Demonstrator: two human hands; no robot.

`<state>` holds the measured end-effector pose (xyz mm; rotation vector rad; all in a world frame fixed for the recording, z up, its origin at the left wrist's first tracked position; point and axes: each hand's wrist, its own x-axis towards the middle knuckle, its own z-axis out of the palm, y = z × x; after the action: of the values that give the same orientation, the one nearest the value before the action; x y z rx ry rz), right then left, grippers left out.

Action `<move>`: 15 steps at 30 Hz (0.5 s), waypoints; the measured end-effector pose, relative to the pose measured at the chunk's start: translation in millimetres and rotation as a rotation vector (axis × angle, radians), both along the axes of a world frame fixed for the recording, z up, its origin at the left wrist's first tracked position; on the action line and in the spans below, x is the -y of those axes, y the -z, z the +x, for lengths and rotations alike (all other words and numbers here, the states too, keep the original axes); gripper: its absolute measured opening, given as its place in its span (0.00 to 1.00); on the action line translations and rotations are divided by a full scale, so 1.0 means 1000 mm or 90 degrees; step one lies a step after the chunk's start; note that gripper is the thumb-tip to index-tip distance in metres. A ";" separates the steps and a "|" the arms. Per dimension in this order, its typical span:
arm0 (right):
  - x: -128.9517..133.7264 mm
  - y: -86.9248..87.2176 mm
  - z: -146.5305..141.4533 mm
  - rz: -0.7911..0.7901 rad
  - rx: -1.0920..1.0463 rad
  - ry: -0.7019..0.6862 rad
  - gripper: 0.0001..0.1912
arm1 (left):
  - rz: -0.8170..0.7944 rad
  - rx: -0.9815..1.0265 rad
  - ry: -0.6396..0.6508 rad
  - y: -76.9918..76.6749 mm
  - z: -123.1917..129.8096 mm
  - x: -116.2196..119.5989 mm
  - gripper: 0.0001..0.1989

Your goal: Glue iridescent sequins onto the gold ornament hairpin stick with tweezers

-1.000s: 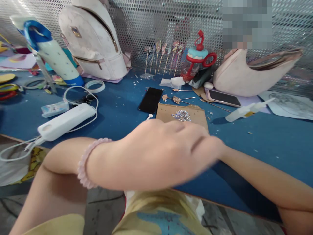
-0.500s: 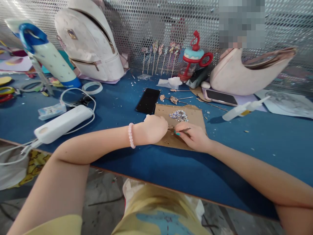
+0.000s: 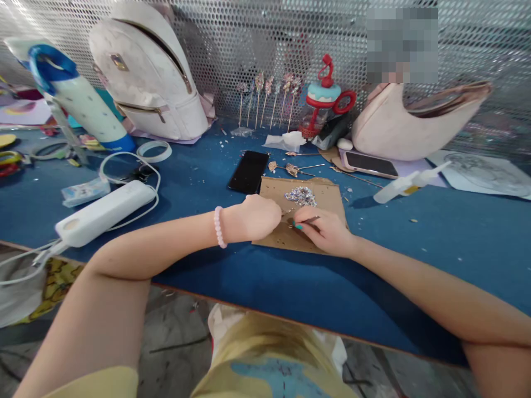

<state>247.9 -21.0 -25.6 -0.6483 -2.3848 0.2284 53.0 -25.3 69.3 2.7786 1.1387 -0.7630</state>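
1. The brown cardboard (image 3: 327,194) lies flat on the blue table (image 3: 232,271). A second ago the left hand hid much of it; now most of it shows.
2. The left hand (image 3: 259,218) has come down from up near the camera to the cardboard's left side. Its fingers curl out of sight, so I can't tell what they hold. Both hands are close together again, so the small, careful work seems to be back on.
3. The right hand (image 3: 327,231) is on the cardboard's right side, fingers pinched around a thin tool (image 3: 310,220).
4. The shiny pile (image 3: 301,195) sits just past the hands, same as before.
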 end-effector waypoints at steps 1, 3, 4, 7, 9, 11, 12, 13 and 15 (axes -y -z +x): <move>0.000 0.000 0.000 -0.002 0.000 0.000 0.06 | -0.006 0.003 -0.009 0.000 0.000 -0.001 0.15; 0.000 0.000 0.000 -0.007 0.000 -0.001 0.06 | -0.013 0.016 -0.016 0.001 -0.001 -0.004 0.13; 0.000 0.000 0.000 -0.011 0.000 -0.002 0.06 | -0.012 0.024 -0.009 0.003 -0.002 -0.006 0.13; 0.001 0.000 0.000 -0.023 0.002 -0.001 0.06 | -0.005 0.050 0.021 0.010 -0.006 -0.012 0.12; 0.000 0.000 0.001 -0.033 0.000 -0.002 0.06 | -0.003 0.065 0.024 0.013 -0.008 -0.015 0.11; 0.000 0.000 0.001 -0.038 -0.007 -0.001 0.06 | -0.005 0.074 0.017 0.015 -0.008 -0.017 0.11; 0.000 0.000 0.001 -0.039 -0.011 0.002 0.06 | -0.006 0.077 0.015 0.015 -0.008 -0.017 0.10; 0.000 0.000 0.001 -0.038 -0.014 0.007 0.06 | -0.006 0.078 0.014 0.015 -0.008 -0.018 0.10; -0.001 -0.001 0.001 -0.033 -0.017 0.015 0.06 | -0.006 0.077 0.015 0.015 -0.008 -0.019 0.11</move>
<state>248.5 -20.3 -25.0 -0.6936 -2.3503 0.2884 44.8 -6.7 54.7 2.7916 1.0803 -0.5921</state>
